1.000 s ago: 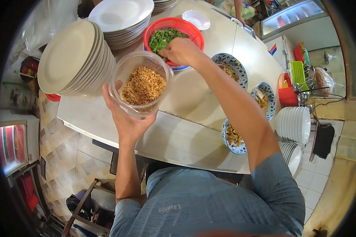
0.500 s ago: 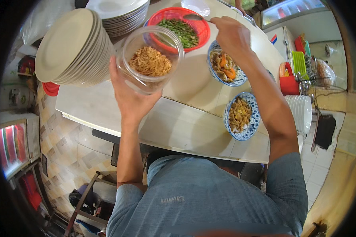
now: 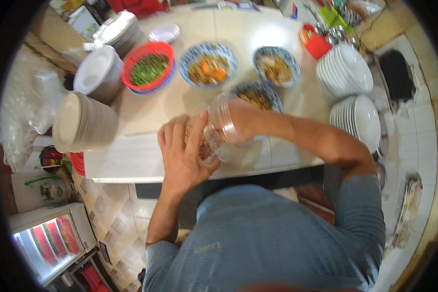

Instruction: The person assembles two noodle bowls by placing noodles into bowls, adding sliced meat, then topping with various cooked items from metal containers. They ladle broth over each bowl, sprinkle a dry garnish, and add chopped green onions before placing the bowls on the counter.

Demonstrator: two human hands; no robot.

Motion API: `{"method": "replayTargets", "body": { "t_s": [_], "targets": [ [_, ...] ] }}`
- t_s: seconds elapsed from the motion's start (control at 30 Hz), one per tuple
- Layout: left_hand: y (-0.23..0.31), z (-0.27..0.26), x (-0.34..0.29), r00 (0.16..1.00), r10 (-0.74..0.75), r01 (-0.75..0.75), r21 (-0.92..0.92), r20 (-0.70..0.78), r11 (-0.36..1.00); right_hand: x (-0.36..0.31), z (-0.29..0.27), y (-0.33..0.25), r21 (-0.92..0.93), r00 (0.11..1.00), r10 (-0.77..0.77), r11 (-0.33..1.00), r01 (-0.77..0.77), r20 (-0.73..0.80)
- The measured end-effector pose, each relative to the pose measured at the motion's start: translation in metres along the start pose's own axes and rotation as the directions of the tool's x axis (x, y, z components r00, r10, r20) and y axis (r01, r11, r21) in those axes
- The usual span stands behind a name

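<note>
My left hand [image 3: 187, 153] is wrapped round a clear plastic jar [image 3: 217, 130] tipped on its side, its mouth toward my right arm. Brown crunchy flakes [image 3: 203, 147] show through its wall. At the jar's mouth is my right hand [image 3: 243, 119], its fingers hidden by the rim and smeared by motion; no spoon shows. Just beyond, a blue-and-white bowl [image 3: 272, 92] of brown food is partly covered by my right hand. Another patterned bowl [image 3: 293, 63] with pale and brown food stands behind it. Farther left, a larger bowl [image 3: 184, 62] holds food with orange pieces.
A red basket [image 3: 126, 73] of chopped greens stands on the table at left. Stacked plates [image 3: 65, 121] line the left edge, with a small white dish [image 3: 164, 33] farther back. White bowls [image 3: 357, 121] are stacked at right, below a red container [image 3: 318, 47].
The jar has come down toward the near table edge and tipped over. My right hand, which held a spoon over the basket, has moved to the jar's mouth. The view has shifted.
</note>
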State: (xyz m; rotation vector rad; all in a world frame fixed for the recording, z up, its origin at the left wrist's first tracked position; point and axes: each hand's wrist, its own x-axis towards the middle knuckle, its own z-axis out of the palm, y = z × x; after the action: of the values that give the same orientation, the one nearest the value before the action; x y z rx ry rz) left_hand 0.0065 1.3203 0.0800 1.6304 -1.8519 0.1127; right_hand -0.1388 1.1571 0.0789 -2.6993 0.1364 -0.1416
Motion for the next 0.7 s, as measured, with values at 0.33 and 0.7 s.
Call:
{"method": "replayTargets", "body": {
  "t_s": [0.33,0.7],
  "targets": [
    [0.016,0.018,0.031,0.999,-0.026,0.025,-0.02,-0.04,0.999,-0.073,-0.075,0.004,0.315,0.914,0.4,0.879,-0.358,-0.075],
    [-0.039,0.028,0.021,0.975,-0.188,0.189,0.001,-0.12,0.982,-0.105,-0.064,0.061,-0.064,0.745,0.505,0.808,-0.585,-0.437]
  ]
}}
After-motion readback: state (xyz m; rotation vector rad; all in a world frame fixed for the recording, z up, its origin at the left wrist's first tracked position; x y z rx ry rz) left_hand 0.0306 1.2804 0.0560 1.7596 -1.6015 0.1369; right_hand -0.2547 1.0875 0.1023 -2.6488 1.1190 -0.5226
